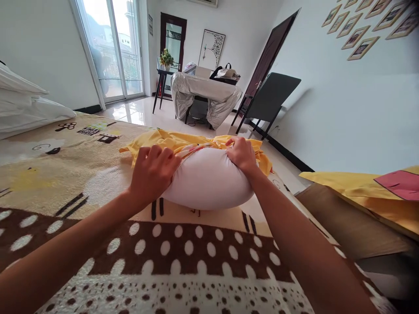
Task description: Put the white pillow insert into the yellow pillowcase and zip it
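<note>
A plump white pillow [209, 181] lies on a patterned blanket [108, 183], with its far end at the opening of a bunched yellow pillowcase [181, 140]. My left hand [153, 168] is closed at the pillow's left side, knuckles up, where the case's edge meets the pillow; its fingertips are hidden. On the right, my right hand [241, 153] grips the far corner of the pillow together with the case's edge. Creases in the white cloth run towards those fingers. How far the pillow sits inside the case is hidden by the folds.
White bedding [29, 104] is heaped at the left. Yellow cloth with a red patch [376, 187] lies over a brown surface at the right. Beyond the bed stand a covered table [204, 87] with bags and a dark chair [271, 96].
</note>
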`<state>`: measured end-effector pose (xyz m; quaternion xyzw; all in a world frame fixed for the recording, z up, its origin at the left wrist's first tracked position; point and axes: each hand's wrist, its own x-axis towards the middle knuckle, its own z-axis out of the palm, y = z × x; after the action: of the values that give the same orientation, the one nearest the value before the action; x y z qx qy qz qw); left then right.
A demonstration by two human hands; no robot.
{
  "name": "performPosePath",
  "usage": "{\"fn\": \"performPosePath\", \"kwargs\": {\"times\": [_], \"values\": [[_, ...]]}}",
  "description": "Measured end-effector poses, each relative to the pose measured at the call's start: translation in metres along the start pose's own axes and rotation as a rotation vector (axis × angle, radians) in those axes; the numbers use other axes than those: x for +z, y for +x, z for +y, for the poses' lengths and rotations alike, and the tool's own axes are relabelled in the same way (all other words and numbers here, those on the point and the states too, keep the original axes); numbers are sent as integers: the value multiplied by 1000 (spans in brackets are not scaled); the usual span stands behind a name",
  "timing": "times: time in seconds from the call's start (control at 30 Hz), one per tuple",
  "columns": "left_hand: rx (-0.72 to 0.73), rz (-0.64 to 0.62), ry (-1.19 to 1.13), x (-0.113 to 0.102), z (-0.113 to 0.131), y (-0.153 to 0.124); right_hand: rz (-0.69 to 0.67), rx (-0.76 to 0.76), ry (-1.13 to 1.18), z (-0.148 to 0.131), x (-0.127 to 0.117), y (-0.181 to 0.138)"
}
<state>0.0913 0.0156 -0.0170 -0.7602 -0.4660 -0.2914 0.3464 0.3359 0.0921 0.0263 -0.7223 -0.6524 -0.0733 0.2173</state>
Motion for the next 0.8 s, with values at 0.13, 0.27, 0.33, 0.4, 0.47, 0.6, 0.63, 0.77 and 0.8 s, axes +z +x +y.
{"fn": "performPosePath", "kwargs": {"times": [0.13, 0.27, 0.33, 0.4, 0.47, 0.6, 0.63, 0.77, 0.8], "values": [[-51, -182, -82, -4, 2, 11, 15, -14, -53, -14, 1, -10], [-236, -349, -242, -16, 3, 15, -31, -78, -110, -34, 0, -20], [-245, -303, -234, -21, 12, 16, -41, -136, -117, -47, -3, -29], [-189, -237, -221, -19, 24, 17, -43, -200, -118, -61, -8, -40], [-148, -178, -282, -12, 37, 14, -52, -250, -124, -72, -13, -52], [-80, -33, -543, 10, 50, 1, -56, -275, -138, -72, -19, -68], [-78, -17, -592, 14, 50, -3, -44, -274, -139, -69, -21, -70], [-141, -63, -651, 26, 46, -13, -35, -276, -183, -57, -37, -89], [-158, -79, -647, 27, 45, -14, -51, -279, -209, -54, -42, -97]]}}
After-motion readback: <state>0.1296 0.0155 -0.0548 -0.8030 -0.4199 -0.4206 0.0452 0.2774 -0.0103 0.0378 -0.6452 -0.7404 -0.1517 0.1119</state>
